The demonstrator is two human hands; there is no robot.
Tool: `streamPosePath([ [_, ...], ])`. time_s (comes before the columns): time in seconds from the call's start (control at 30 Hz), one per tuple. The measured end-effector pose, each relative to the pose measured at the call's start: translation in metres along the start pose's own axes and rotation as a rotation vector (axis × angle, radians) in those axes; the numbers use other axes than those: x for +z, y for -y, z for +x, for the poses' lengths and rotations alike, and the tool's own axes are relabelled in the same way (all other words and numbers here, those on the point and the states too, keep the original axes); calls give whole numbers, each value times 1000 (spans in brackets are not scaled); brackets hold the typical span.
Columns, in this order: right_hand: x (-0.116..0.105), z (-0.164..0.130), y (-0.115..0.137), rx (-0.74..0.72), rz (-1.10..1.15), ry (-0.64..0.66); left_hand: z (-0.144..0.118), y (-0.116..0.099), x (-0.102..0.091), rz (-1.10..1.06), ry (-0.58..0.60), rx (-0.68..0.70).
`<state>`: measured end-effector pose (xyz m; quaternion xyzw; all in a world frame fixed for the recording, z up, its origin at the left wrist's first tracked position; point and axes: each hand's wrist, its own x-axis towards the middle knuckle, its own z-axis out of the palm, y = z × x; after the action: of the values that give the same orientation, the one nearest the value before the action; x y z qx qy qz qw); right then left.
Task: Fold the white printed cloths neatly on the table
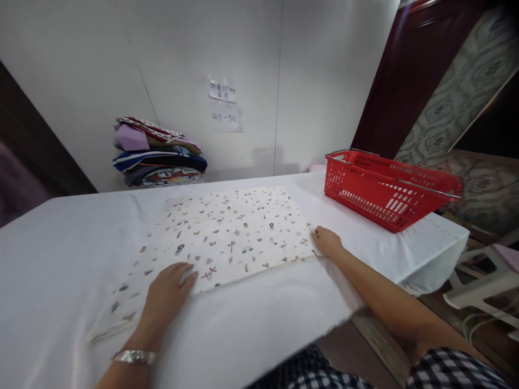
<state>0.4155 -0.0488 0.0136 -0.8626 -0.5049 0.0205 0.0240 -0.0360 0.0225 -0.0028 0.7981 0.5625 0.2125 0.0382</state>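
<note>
While left hand (168,292) lies flat on printed cloth (227,235), right hand (327,241) pinches its corner, fingertips hidden

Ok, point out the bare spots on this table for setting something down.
Bare white table left of the printed cloth, up to the folded stack. A strip also lies between the cloth and the red basket. The near edge is taken: left hand and right hand rest on the cloth.
</note>
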Motion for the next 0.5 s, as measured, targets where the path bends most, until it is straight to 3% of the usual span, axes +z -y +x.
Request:
streamPosePath([
  [0.23, 4, -38, -25, -21, 221, -62, -2, -9, -4, 31, -6, 11],
  [0.37, 7, -40, -38, -25, 363, -87, -7, -21, -7, 5, -66, 36],
  [0.5, 5, -30, -40, -30, 389, -85, -11, -39, -4, -61, -101, 168],
])
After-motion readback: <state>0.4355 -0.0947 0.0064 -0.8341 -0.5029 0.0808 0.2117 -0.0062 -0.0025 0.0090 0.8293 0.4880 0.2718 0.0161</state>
